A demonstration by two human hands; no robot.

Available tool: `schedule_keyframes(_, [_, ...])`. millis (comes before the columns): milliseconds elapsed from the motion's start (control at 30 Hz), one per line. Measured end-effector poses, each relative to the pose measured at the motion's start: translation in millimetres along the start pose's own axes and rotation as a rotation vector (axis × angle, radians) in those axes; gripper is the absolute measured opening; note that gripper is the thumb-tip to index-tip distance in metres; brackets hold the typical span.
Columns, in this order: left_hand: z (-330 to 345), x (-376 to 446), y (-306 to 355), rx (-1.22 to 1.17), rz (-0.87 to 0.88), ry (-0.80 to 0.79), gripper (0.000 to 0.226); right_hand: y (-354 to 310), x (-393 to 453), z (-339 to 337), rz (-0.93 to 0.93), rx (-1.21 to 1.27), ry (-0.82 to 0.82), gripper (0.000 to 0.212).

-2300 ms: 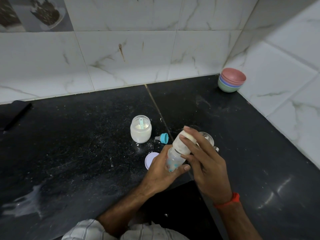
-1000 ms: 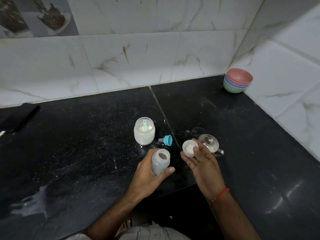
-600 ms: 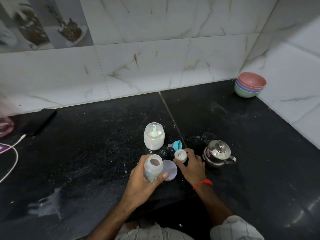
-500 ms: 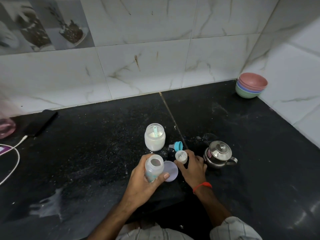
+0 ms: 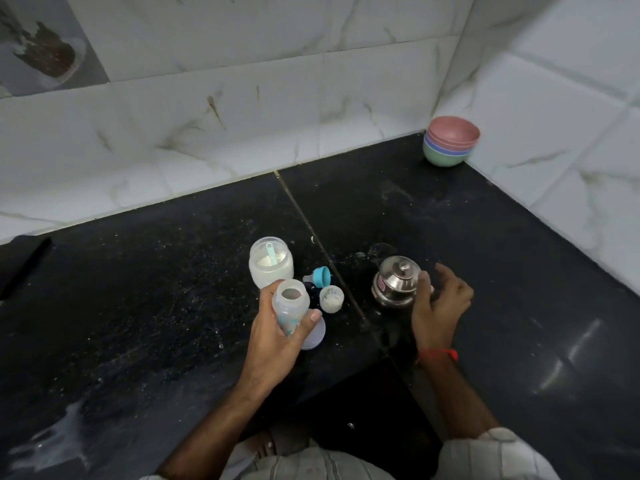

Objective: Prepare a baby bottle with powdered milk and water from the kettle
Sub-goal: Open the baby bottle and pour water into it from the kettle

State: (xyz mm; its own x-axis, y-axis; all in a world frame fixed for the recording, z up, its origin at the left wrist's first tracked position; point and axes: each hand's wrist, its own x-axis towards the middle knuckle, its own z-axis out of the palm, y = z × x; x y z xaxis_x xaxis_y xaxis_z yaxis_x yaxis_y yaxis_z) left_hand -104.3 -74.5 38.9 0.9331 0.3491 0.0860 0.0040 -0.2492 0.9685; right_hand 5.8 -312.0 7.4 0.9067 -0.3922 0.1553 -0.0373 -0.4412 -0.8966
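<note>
The clear plastic baby bottle with teal printing (image 5: 290, 308) is held uncapped and roughly upright above the black speckled stone worktop (image 5: 145, 299), gripped by the left hand (image 5: 277, 336), whose fingers and thumb curl round its lower body and hide much of the print; its contents cannot be made out through the mouth; under that hand a pale lilac round lid (image 5: 314, 336) lies flat, more than half covered; just beside the bottle stands the small white cap with powder in it (image 5: 331, 298), and behind it the teal ring with its teat (image 5: 319, 277) lies on its side; further back the frosted powder jar with a teal scoop inside (image 5: 271, 266) stands open; to the right, the small steel kettle with a knobbed lid (image 5: 396, 281) sits on the worktop, and the right hand (image 5: 438, 303) is at its right side, fingers loosely spread and curved, the thumb against the kettle's flank; the handle is hidden behind that hand, so whether anything is grasped cannot be told; a red thread circles the right wrist; in the far corner stacked pastel bowls (image 5: 451, 145) rest against the marble tiles; a dark flat object at the left edge is cut off; half a second ago the right hand rested at the white cap, and it has since let it go and moved across to the kettle, while the left hand keeps its hold on the bottle.
</note>
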Motion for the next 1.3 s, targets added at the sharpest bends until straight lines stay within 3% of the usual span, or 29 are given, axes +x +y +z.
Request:
schedule_keyframes(67, [8, 0, 5, 0.009, 0.013, -0.029, 0.056, 16, 16, 0, 0.160, -0.082, -0.107, 0.053])
schedule_keyframes(133, [16, 0, 8, 0.021, 0.025, -0.063, 0.054, 25, 23, 3, 0.235, -0.059, -0.174, 0.052])
schedule_keyframes(333, [27, -7, 11, 0.016, 0.035, -0.122, 0.055, 31, 15, 4, 0.344, 0.376, -0.169, 0.036])
schedule_keyframes(433, [28, -12, 6, 0.006, 0.022, -0.139, 0.059, 31, 13, 0, 0.262, 0.433, -0.153, 0.037])
schedule_keyframes(600, [29, -16, 1, 0.062, 0.005, -0.131, 0.055, 5, 13, -24, 0.180, 0.592, -0.183, 0.018])
schedule_keyframes(800, [41, -20, -4, 0.145, 0.009, -0.212, 0.060, -41, 10, -60, -0.030, 0.614, -0.353, 0.014])
schedule_keyframes(900, [50, -23, -2, 0.170, 0.011, -0.250, 0.057, -61, 9, -73, -0.138, 0.517, -0.450, 0.005])
schedule_keyframes(1000, [59, -26, 3, 0.163, 0.024, -0.251, 0.059, -78, 5, -84, -0.249, 0.344, -0.518, 0.017])
schedule_keyframes(1167, [67, -27, 7, 0.146, 0.063, -0.269, 0.052, -105, -6, -96, -0.508, 0.076, -0.514, 0.014])
schedule_keyframes(1300, [67, -29, 7, 0.139, 0.080, -0.268, 0.048, -118, -11, -99, -0.601, -0.047, -0.533, 0.015])
